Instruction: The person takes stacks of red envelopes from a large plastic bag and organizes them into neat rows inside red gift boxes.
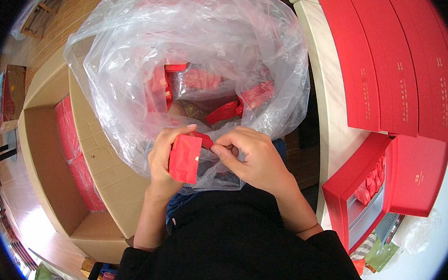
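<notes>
My left hand (161,158) holds a small red packet (185,160) by its left side, thumb along the top. Behind it juts a darker red piece (204,138), whose outer end my right hand (255,157) pinches between thumb and fingers. Whether that piece belongs to the same packet, I cannot tell. Both hands are over the near rim of a large clear plastic bag (119,85), which gapes open in front of me. Several loose red packets (258,94) lie inside it, some partly veiled by the film. One clear-wrapped red bundle (202,78) sits among them.
On the left an open cardboard box (111,160) contains plastic-wrapped red packs (83,178). Along the right runs a pale table (328,80) with large red boxes (391,55) bearing writing. Nearer stands an opened red gift box (336,206) with red packets (371,183) inside.
</notes>
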Demonstrator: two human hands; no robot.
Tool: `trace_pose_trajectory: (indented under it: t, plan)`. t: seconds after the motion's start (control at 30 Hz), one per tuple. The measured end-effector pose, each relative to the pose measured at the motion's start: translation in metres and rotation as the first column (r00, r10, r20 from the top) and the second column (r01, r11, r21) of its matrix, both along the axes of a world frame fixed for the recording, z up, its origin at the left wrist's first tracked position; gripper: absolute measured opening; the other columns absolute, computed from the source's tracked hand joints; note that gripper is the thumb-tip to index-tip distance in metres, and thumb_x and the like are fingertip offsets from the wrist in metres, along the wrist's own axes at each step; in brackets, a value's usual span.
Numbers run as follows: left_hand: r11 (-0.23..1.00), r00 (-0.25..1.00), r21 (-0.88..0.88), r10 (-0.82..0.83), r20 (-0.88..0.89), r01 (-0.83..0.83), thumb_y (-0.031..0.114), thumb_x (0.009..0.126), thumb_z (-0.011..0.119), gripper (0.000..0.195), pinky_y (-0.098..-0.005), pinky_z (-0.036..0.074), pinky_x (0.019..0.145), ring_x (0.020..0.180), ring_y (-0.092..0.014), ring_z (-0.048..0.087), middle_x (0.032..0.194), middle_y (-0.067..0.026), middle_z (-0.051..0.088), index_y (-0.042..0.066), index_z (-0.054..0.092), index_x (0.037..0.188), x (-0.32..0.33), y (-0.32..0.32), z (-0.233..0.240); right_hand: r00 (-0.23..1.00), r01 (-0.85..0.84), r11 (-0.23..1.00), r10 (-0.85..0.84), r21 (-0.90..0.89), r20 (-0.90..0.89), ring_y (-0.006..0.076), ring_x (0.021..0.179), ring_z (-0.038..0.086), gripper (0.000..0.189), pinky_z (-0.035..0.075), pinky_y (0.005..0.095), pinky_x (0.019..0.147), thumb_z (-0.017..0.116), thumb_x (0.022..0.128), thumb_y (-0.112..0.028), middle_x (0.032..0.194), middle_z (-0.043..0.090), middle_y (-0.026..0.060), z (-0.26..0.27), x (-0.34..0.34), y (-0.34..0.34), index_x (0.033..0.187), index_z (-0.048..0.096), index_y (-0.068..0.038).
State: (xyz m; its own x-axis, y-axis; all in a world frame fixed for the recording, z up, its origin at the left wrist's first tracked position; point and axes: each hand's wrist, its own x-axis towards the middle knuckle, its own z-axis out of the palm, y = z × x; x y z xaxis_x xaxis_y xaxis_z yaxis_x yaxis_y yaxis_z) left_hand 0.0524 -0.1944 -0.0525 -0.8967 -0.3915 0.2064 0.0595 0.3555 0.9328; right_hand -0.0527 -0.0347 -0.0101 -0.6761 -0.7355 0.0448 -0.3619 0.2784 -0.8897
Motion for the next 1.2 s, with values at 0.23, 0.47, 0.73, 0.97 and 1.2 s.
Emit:
trace_pose_trajectory:
  t: [0.23, 0.47, 0.73, 0.97, 1.2]
  plan:
    - [0.998, 0.999, -0.053, 0.029, -0.02, -0.03, 0.0, 0.068, 0.068, 0.041, -0.0329, 0.047, 0.078, 0.085, -0.027, 0.061, 0.095, -0.0137, 0.063, 0.001, 0.06, 0.109, 0.004, 0.001, -0.004, 0.946, 0.084, 0.996, -0.083, -0.01, -0.313, 0.0284, 0.062, 0.056, 0.014, 0.044, 0.0372, 0.056, 0.068, 0.076, -0.006, 0.069, 0.058, 0.0108, -0.005, 0.001, -0.004, 0.081, 0.056, -0.003]
    - [0.992, 0.993, -0.119, 0.031, -0.114, -0.044, -0.01, 0.076, 0.068, 0.039, -0.0286, 0.047, 0.078, 0.083, -0.018, 0.059, 0.091, -0.0102, 0.059, 0.002, 0.053, 0.11, 0.006, -0.003, -0.006, 0.957, 0.291, 0.952, -0.29, -0.092, 0.02, 0.0269, 0.068, 0.059, 0.012, 0.048, 0.0343, 0.062, 0.066, 0.08, -0.003, 0.082, 0.06, 0.0117, 0.005, 0.003, -0.008, 0.09, 0.059, -0.001]
    - [0.992, 0.983, -0.085, 0.074, -0.168, -0.09, -0.011, 0.077, 0.068, 0.045, -0.0291, 0.046, 0.079, 0.083, -0.017, 0.058, 0.091, -0.0093, 0.058, 0.004, 0.048, 0.115, 0.008, -0.002, -0.008, 0.999, 0.044, 0.988, -0.047, -0.15, -0.014, 0.0234, 0.071, 0.061, 0.011, 0.049, 0.0309, 0.064, 0.067, 0.08, -0.001, 0.082, 0.062, 0.0114, -0.003, 0.002, -0.003, 0.089, 0.061, 0.0]
    - [0.996, 0.982, -0.06, 0.058, -0.177, -0.07, -0.01, 0.075, 0.069, 0.046, -0.0295, 0.046, 0.078, 0.082, -0.018, 0.057, 0.091, -0.0099, 0.058, 0.004, 0.049, 0.114, 0.008, -0.001, -0.003, 0.971, 0.022, 0.981, -0.067, -0.194, -0.23, 0.0297, 0.073, 0.061, 0.014, 0.05, 0.0369, 0.063, 0.067, 0.076, 0.0, 0.08, 0.061, 0.0128, 0.003, 0.009, -0.009, 0.087, 0.059, -0.001]
    - [0.995, 0.957, -0.063, -0.086, -0.278, 0.071, -0.007, 0.075, 0.07, 0.042, -0.0332, 0.047, 0.075, 0.079, -0.021, 0.057, 0.082, -0.0095, 0.06, 0.004, 0.051, 0.112, 0.01, -0.006, -0.011, 0.949, 0.026, 0.976, -0.092, -0.216, -0.301, 0.0305, 0.073, 0.06, 0.016, 0.049, 0.0386, 0.065, 0.066, 0.074, 0.0, 0.08, 0.06, 0.0121, 0.002, 0.007, -0.012, 0.088, 0.059, -0.002]
